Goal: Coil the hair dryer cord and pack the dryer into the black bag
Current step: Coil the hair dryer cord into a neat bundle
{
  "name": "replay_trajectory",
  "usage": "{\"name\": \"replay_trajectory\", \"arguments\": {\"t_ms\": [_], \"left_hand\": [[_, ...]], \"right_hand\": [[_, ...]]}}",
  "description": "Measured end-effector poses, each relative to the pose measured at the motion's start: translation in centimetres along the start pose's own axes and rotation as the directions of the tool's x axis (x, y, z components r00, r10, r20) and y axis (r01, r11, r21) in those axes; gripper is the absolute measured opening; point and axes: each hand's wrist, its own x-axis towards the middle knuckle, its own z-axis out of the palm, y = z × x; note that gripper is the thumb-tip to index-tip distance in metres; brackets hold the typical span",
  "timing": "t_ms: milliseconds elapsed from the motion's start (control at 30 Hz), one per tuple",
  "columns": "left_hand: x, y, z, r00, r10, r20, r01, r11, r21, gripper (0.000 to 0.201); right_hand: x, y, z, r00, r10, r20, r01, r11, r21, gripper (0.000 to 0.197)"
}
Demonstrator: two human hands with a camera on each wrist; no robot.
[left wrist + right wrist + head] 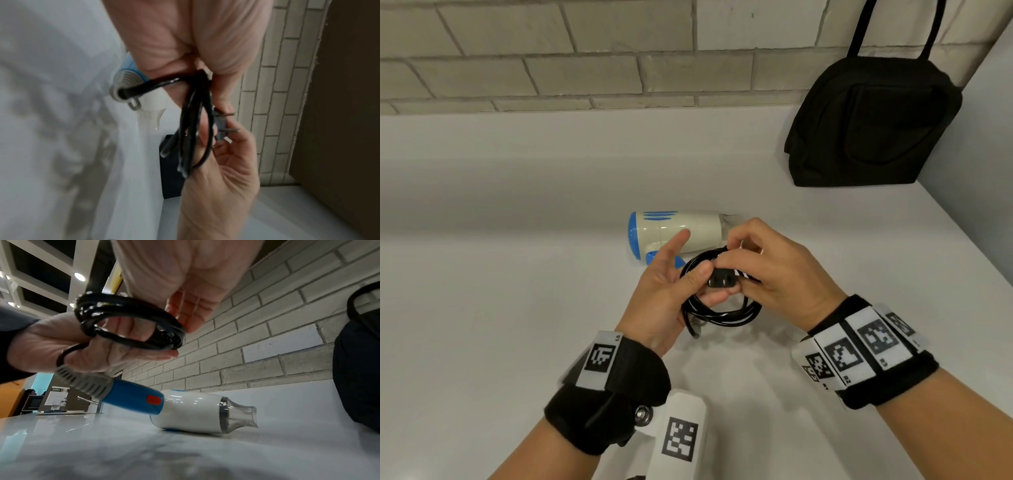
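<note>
The cream and blue hair dryer [678, 233] lies on its side on the white counter [517, 274], nozzle to the right. Its black cord [719, 315] is wound into a small coil held just above the counter in front of it. My left hand [697, 277] holds the coil with fingers through the loop and the thumb pressing on the plug [722, 279]; the index finger sticks out straight. My right hand [736, 260] pinches the coil's top beside the plug. The black bag [873, 126] stands upright at the back right. From the right wrist, the coil [127, 321] hangs over the dryer [185, 412].
A brick wall [585, 68] runs along the back of the counter, and a plain side wall [979, 171] closes off the right. The bag's two handles [859, 27] lean up against the brick. A tap [88, 400] shows far off to the left.
</note>
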Motion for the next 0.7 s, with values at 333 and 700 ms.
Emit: {"name": "replay_trajectory", "arguments": {"t_ms": [333,700], "left_hand": [[-0.6,-1.7,-1.2,0.975,0.218,0.034,-0.201,0.818,0.539,0.048],[-0.6,-1.9,-1.6,0.944,0.331,-0.012,-0.248,0.731,0.635,0.056]], "right_hand": [[-0.3,-1.0,0.3,0.915,0.403,-0.023,-0.284,0.685,0.671,0.013],[-0.1,-2.3,0.7,0.698,0.694,0.176,-0.256,0.012,0.967,0.015]]}}
